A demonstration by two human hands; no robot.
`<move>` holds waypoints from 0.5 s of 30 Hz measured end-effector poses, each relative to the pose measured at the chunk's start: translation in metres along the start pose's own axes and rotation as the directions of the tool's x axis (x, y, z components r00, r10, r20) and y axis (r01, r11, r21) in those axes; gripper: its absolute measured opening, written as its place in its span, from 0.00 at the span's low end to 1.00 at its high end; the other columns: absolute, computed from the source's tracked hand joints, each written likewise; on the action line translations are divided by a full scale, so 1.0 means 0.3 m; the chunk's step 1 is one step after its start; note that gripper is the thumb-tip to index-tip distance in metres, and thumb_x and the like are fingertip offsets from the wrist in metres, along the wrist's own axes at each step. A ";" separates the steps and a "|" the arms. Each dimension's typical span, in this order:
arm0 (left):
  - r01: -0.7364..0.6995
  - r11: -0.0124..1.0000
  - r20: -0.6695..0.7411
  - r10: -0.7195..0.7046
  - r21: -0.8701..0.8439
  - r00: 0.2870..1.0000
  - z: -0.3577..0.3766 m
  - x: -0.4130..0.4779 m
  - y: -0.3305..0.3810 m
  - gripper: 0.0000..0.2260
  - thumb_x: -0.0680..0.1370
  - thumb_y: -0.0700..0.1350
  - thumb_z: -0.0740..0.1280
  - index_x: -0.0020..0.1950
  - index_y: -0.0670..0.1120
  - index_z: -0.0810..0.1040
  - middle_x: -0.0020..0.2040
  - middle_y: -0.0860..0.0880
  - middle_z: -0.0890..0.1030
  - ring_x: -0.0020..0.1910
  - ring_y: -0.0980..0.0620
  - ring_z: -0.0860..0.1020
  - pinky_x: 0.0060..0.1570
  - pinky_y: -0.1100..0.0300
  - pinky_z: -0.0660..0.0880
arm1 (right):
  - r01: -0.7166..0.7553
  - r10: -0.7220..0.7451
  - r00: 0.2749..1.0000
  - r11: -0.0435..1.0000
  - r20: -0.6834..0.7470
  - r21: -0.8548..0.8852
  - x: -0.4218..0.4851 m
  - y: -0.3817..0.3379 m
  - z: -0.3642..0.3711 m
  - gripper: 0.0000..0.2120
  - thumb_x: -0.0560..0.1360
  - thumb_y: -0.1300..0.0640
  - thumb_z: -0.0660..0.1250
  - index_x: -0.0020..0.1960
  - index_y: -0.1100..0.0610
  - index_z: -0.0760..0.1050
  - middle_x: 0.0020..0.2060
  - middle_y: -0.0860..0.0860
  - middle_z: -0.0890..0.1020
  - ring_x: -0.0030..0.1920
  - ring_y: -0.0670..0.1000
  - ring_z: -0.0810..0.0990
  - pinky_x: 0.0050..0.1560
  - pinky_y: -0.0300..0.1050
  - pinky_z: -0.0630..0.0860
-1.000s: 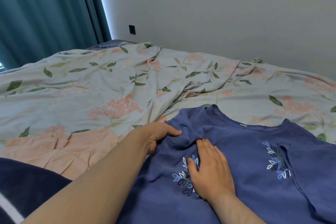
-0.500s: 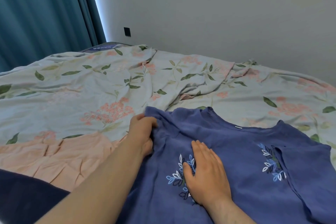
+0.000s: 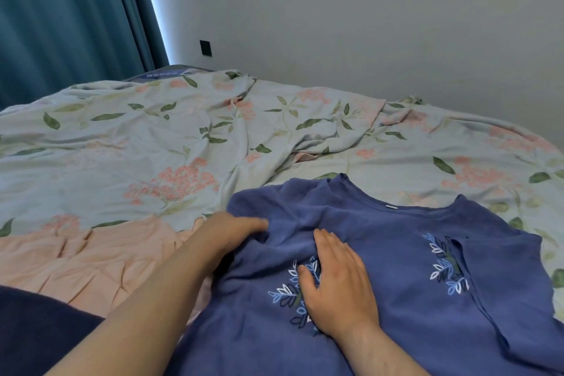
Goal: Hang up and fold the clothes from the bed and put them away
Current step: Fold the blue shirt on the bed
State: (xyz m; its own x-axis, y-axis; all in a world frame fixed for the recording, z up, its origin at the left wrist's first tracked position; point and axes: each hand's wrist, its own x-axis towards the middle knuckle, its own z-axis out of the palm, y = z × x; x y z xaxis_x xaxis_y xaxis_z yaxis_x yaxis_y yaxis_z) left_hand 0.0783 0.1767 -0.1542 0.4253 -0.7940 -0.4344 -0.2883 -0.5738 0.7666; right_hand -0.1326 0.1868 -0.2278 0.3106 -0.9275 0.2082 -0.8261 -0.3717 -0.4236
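Note:
A blue shirt with leaf embroidery lies front up on the bed, neckline toward the wall. My right hand rests flat on its chest, fingers straight, over the left embroidered sprig. My left hand, motion-blurred, is at the shirt's left shoulder and grips a bunched fold of the sleeve fabric. The shirt's right side is folded inward over its front.
A floral duvet covers the bed. A peach pleated garment lies left of the shirt, with a dark navy cloth at the lower left corner. A teal curtain and a grey wall stand behind the bed.
My left hand has slid right along the left sleeve, bunching the fabric toward the right hand. The right hand has stayed flat on the chest. The camera has shifted slightly.

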 end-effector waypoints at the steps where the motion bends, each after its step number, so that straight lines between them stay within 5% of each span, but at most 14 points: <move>1: -0.035 0.999 -0.010 0.034 -0.012 0.999 0.005 0.026 0.023 0.13 0.64 0.55 0.78 0.40 0.50 0.80 0.37 0.50 0.81 0.37 0.52 0.80 0.32 0.59 0.74 | -0.001 0.001 1.000 1.000 0.000 0.003 0.000 0.002 0.000 0.36 0.78 0.38 0.56 0.81 0.50 0.52 0.79 0.45 0.58 0.79 0.44 0.52 0.76 0.37 0.41; 4: 0.005 0.961 0.115 0.028 -0.276 0.993 0.043 0.112 0.080 0.09 0.73 0.48 0.75 0.46 0.43 0.82 0.34 0.43 0.84 0.33 0.46 0.82 0.35 0.55 0.79 | -0.006 0.006 1.000 1.000 -0.002 0.012 0.000 -0.001 0.000 0.36 0.77 0.37 0.54 0.81 0.51 0.52 0.79 0.45 0.58 0.79 0.44 0.53 0.75 0.35 0.39; 7: 0.177 0.916 0.285 -0.073 -0.360 0.956 0.045 0.163 0.091 0.07 0.80 0.41 0.65 0.50 0.38 0.79 0.42 0.38 0.83 0.43 0.40 0.81 0.48 0.49 0.79 | -0.013 0.013 1.000 1.000 0.003 0.024 -0.002 -0.004 -0.002 0.37 0.76 0.37 0.53 0.81 0.51 0.52 0.79 0.46 0.59 0.79 0.44 0.53 0.75 0.35 0.39; 9: 0.238 0.814 0.379 -0.024 -0.530 0.925 0.042 0.180 0.077 0.07 0.82 0.38 0.60 0.52 0.38 0.77 0.44 0.38 0.81 0.44 0.41 0.79 0.45 0.49 0.78 | -0.016 0.016 1.000 1.000 0.000 0.024 -0.001 -0.002 -0.003 0.37 0.76 0.37 0.53 0.81 0.50 0.52 0.79 0.45 0.58 0.79 0.44 0.53 0.75 0.35 0.39; 12: 0.255 0.630 0.377 0.065 -0.734 0.924 0.038 0.197 0.068 0.12 0.84 0.43 0.57 0.58 0.39 0.77 0.50 0.38 0.81 0.48 0.40 0.80 0.46 0.46 0.79 | -0.024 0.025 1.000 0.999 -0.007 0.034 -0.002 -0.002 -0.004 0.37 0.77 0.37 0.52 0.81 0.50 0.50 0.79 0.45 0.58 0.79 0.44 0.53 0.74 0.34 0.38; 15: 0.166 0.534 0.293 0.162 -0.829 0.942 0.048 0.198 0.074 0.14 0.83 0.46 0.60 0.49 0.40 0.82 0.40 0.42 0.85 0.37 0.46 0.85 0.34 0.53 0.82 | -0.042 0.042 0.999 0.997 -0.011 0.062 -0.002 -0.001 -0.005 0.37 0.76 0.37 0.52 0.81 0.49 0.48 0.79 0.45 0.58 0.78 0.44 0.53 0.75 0.34 0.40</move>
State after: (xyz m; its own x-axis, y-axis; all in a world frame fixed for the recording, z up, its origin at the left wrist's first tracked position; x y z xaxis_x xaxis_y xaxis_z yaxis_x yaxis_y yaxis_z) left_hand 0.0848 0.1138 -0.1698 0.1022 -0.9001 -0.4236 0.6278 -0.2719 0.7293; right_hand -0.1333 0.1876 -0.2264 0.2702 -0.9419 0.1993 -0.8077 -0.3345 -0.4855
